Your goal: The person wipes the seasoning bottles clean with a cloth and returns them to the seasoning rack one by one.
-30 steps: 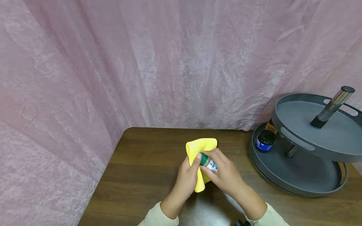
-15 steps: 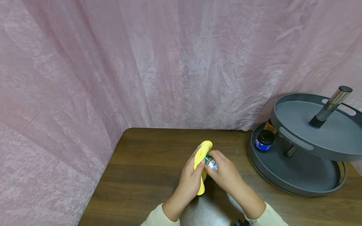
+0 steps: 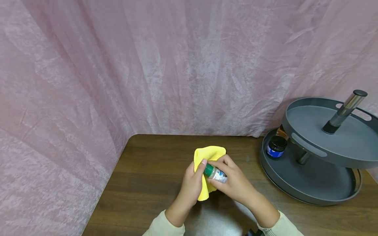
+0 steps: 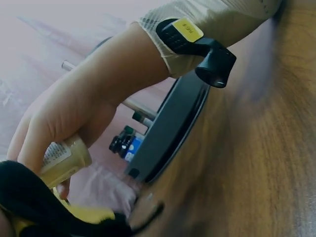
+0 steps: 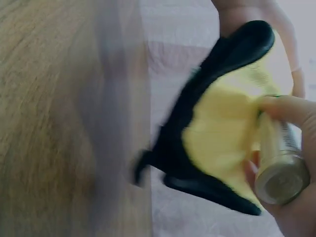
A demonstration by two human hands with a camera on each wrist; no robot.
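In the head view, my left hand (image 3: 191, 184) grips a yellow cloth (image 3: 210, 152), its thumb lying at the green cap of a small spice jar (image 3: 219, 175). The cloth spreads behind the cap and hangs below it. My right hand (image 3: 236, 182) holds the jar's body between thumb and fingers, with the jar tilted and its cap toward my left hand. From the right wrist, the jar's round base (image 5: 281, 180) faces the camera, and the cloth's dark reverse side (image 5: 177, 118) shows along its edges. A pale label on the jar (image 4: 57, 153) appears in the left wrist view.
A two-tier grey round tray (image 3: 313, 186) with a metal post stands at the right. On its lower tier sit a black-lidded jar (image 3: 276, 147) with a blue label and a brown item (image 3: 282, 132). A pink curtain (image 3: 189, 72) hangs behind the wooden table (image 3: 147, 170).
Half a second ago the cloth was folded around the cap; now it is spread out and the green cap shows. The left hand has shifted slightly left. Both hands keep their holds.
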